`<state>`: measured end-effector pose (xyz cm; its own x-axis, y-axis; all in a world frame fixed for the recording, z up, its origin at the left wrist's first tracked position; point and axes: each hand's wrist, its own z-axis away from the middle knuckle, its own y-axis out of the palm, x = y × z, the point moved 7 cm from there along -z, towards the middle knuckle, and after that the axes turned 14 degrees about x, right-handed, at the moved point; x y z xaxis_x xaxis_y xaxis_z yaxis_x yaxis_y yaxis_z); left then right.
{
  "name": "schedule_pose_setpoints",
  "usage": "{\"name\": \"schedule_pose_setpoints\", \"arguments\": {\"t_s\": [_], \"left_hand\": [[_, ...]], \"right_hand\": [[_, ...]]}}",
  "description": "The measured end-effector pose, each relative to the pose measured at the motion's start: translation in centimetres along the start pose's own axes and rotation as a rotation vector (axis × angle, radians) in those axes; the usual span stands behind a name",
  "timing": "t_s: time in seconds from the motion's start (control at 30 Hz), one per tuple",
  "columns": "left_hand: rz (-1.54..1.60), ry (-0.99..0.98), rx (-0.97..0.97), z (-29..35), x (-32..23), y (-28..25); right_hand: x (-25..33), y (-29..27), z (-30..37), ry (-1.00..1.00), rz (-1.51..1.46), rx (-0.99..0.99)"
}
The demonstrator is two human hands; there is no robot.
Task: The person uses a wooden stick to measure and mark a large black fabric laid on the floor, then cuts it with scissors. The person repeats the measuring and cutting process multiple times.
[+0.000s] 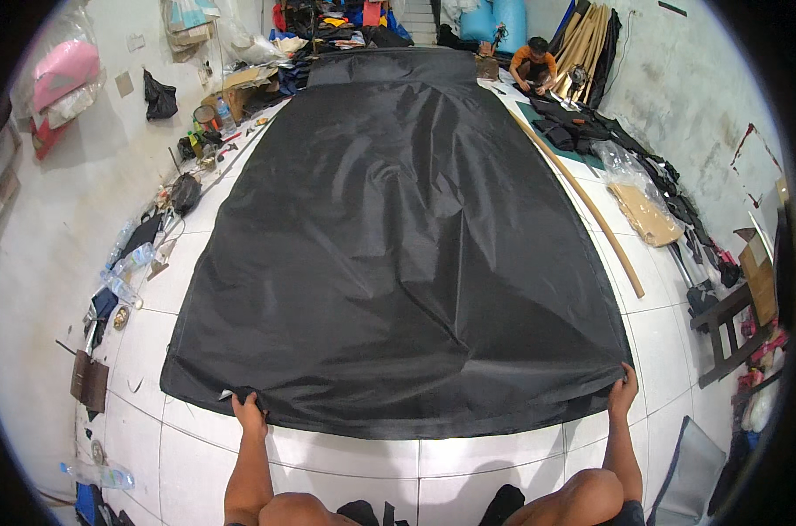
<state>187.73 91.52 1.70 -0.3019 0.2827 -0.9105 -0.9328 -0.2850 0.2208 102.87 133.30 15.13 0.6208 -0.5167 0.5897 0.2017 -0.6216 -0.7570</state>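
A wide sheet of black fabric [354, 263] lies spread over the white tiled floor, creased and rippled through its middle. My left hand [250, 412] pinches its near edge towards the left corner, where a small pale bit of the underside shows. At the near right corner my right hand [623, 392] grips the same sheet, fingers closed over the border. Across the far end, the fabric is gathered in a thick fold or roll [393, 68]; which of these I cannot tell.
A long brown cardboard tube [582, 197] lies along the sheet's right side. Beyond it, another person [535, 68] crouches by black cloth pieces [582, 123]. Bottles [121, 287], tools and bags line the left wall. A dark wooden stool [729, 333] stands at right.
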Motion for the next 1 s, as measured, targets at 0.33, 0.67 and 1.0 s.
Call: {"name": "schedule_pose_setpoints", "arguments": {"t_s": [0.33, 0.67, 1.0], "left_hand": [[0.024, -0.033, -0.001, -0.8, 0.9, 0.3], [0.152, -0.42, 0.247, 4.4, 6.1, 10.6], [0.086, -0.35, 0.272, 3.6, 4.6, 11.3]], "right_hand": [[-1.3, -1.0, 0.4, 0.017, 0.171, 0.001], [-1.3, 2.1, 0.5, 0.118, 0.239, 0.141], [18.9, 14.7, 5.9, 0.026, 0.108, 0.889]]}}
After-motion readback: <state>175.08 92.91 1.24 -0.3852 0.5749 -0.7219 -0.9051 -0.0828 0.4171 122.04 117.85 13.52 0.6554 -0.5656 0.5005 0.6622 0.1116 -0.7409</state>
